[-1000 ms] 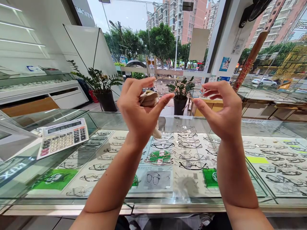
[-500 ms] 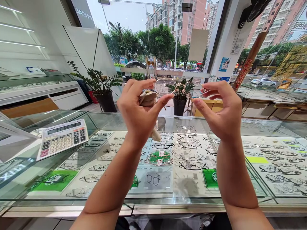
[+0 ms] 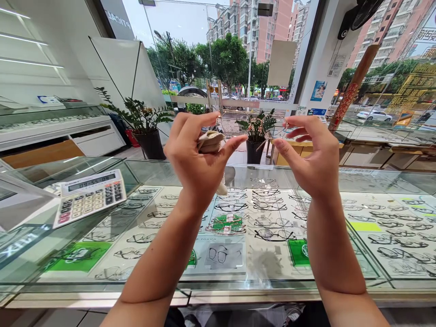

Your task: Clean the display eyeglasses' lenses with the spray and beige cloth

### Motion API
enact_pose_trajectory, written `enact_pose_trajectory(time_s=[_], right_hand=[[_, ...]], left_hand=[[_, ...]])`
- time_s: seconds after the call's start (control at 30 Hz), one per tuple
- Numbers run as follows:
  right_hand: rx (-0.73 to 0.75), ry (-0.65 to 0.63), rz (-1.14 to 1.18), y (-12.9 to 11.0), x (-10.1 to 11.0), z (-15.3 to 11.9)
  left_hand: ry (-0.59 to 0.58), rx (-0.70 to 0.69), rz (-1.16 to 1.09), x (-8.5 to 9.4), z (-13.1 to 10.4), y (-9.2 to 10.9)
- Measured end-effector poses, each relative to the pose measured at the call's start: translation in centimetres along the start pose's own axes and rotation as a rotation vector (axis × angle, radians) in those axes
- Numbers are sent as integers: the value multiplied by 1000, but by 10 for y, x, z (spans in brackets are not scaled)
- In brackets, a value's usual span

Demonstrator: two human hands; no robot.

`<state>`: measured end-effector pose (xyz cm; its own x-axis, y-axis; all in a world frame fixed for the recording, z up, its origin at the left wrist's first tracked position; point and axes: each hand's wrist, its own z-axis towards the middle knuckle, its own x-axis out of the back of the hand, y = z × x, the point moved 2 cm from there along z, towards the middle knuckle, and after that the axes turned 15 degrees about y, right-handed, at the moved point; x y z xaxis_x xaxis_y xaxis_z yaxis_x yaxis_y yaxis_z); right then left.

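Observation:
A pair of thin-framed eyeglasses is raised in front of the window, and its fine rim is hard to trace against the street. My left hand grips one side of it, fingertips above and thumb stretched below. Tucked in that same hand is a beige cloth, whose loose end hangs below the palm. At the other side of the eyeglasses, my right hand holds the frame between its thumb and bent fingers. Both hands are above the glass display counter.
Inside the counter lie rows of eyeglasses. On its glass top at left rests a calculator. Past the counter stand a large potted plant and a smaller potted plant, with a low cabinet at right.
The eyeglasses have tilted slightly, so the rim near my left hand shows less brightly. Both hands have shifted a little left. The cloth's hanging end has risen slightly.

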<state>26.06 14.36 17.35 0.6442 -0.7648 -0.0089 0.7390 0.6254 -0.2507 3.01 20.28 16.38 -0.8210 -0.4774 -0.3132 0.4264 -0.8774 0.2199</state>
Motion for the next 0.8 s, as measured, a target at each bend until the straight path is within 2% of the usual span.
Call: enact_pose_trajectory(time_s=[0.67, 0.8], right_hand=[[-33, -59, 13, 2, -4, -1], [-56, -53, 23, 0, -5, -1]], left_hand=[[42, -12, -24, -1, 0, 1], [15, 43, -70, -1, -1, -3]])
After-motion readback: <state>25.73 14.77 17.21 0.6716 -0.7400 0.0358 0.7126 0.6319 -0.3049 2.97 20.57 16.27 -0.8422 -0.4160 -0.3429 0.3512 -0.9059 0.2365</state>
